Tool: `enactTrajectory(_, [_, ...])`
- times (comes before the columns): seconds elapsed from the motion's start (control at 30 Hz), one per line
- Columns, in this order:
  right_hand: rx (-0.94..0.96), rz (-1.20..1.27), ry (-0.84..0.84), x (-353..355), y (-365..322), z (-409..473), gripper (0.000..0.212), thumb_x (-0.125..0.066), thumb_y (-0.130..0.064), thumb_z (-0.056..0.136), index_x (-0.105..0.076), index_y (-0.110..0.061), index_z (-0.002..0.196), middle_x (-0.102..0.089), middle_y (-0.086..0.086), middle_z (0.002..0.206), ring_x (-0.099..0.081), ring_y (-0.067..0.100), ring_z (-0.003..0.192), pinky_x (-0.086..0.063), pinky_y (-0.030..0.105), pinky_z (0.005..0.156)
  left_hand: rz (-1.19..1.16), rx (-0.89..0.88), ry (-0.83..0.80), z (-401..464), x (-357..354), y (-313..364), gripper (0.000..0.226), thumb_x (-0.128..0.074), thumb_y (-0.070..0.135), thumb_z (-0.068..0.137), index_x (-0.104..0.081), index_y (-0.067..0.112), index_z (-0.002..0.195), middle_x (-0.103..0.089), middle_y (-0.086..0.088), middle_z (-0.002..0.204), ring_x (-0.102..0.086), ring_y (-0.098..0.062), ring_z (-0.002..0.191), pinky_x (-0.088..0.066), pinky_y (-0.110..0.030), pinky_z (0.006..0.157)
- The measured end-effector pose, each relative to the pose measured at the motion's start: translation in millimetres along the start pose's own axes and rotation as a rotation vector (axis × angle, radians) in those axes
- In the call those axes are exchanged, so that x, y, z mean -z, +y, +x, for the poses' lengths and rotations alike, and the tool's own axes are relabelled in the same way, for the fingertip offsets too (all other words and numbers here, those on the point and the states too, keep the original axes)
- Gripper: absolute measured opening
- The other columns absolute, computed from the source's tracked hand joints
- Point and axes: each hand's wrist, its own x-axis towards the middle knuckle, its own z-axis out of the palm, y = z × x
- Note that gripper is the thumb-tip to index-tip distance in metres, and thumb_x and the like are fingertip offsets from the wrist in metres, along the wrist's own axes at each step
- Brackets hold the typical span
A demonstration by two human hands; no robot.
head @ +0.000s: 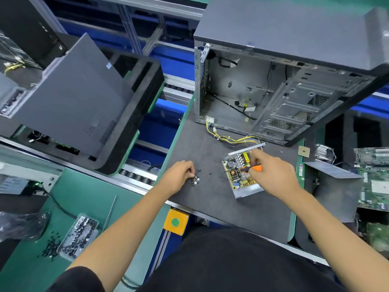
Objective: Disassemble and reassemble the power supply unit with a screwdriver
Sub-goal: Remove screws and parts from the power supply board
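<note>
My right hand (271,173) has its grip closed round the orange-handled screwdriver (251,168) over the open power supply unit (242,173) lying on the dark desk (210,203) below the computer case (273,91), while my left hand (181,175) pinches at loose screws (195,180) just beside it.

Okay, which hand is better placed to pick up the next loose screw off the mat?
Left. The left hand already rests beside the loose screws, fingertips touching them. The right hand is busy over the open power supply unit, holding the orange-handled screwdriver.
</note>
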Motion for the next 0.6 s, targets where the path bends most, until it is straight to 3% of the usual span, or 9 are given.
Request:
enactTrajectory(0.1, [-0.028,0.014,0.017,-2,0,-3,0.02,-0.056,-0.033,0.077,-0.038,-0.033,0.085,-0.061,-0.011,0.07,-0.054,0.023,0.07,-0.026,0.028,0.055,-0.036,-0.015,0.049,-3,1,-4,0.004,-0.069,0.009,0.093,-0.067,0.012,0.095,-0.061,-0.004,0.099,-0.053,-0.017,0.094,-0.042,-0.028,0.085])
enactTrajectory(0.3, [-0.048,0.066,0.022,-6,-5,-8,0.017,-0.054,-0.03,0.076,-0.039,-0.031,0.086,-0.061,-0.009,0.069,-0.055,0.02,0.068,-0.029,0.029,0.056,0.046,-0.094,-0.069,-8,-3,-12,0.016,-0.078,0.02,0.087,-0.072,0.015,0.1,-0.057,-0.002,0.102,-0.046,-0.018,0.104,-0.039,-0.025,0.088])
enactTrajectory(0.47, [-0.063,0.07,0.025,-10,-6,-9,0.02,-0.056,-0.026,0.077,-0.038,-0.031,0.085,-0.06,-0.009,0.071,-0.054,0.02,0.068,-0.027,0.029,0.055,0.103,-0.051,-0.102,-5,-6,-10,0.022,-0.081,0.029,0.084,-0.073,0.021,0.103,-0.056,0.001,0.105,-0.046,-0.015,0.105,-0.046,-0.038,0.092])
enactTrajectory(0.6, [-0.068,0.079,0.031,-9,-4,-10,0.019,-0.054,-0.027,0.076,-0.037,-0.031,0.084,-0.059,-0.008,0.069,-0.05,0.007,0.065,-0.026,0.029,0.054,0.097,-0.059,-0.051,-9,-11,-7,0.026,-0.082,0.04,0.081,-0.071,0.025,0.099,-0.056,0.007,0.1,-0.049,-0.013,0.101,-0.049,-0.04,0.085])
